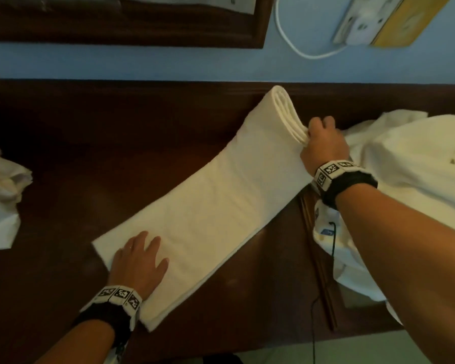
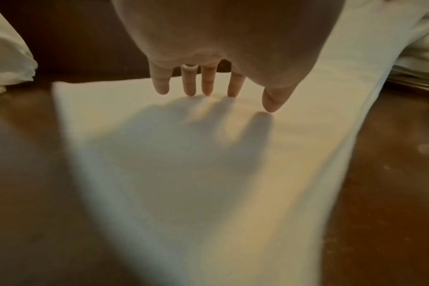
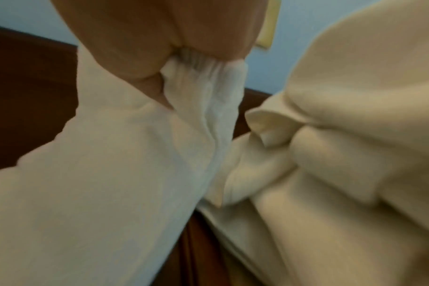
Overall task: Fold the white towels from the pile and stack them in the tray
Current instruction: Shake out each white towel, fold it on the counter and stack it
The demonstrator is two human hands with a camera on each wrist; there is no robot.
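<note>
A white towel, folded into a long strip, lies slantwise across the dark wooden table. My left hand lies flat on its near end with straight fingers pressing the cloth. My right hand grips the far end, where the layered edges are bunched in its fingers, and holds that end lifted off the table. In the right wrist view the gathered layers show pinched in my fist. A pile of loose white towels lies at the right.
More white cloth sits at the table's left edge. A thin black cable runs down past the table's front. A blue wall rises behind the table, with a white cord and a dark wooden frame.
</note>
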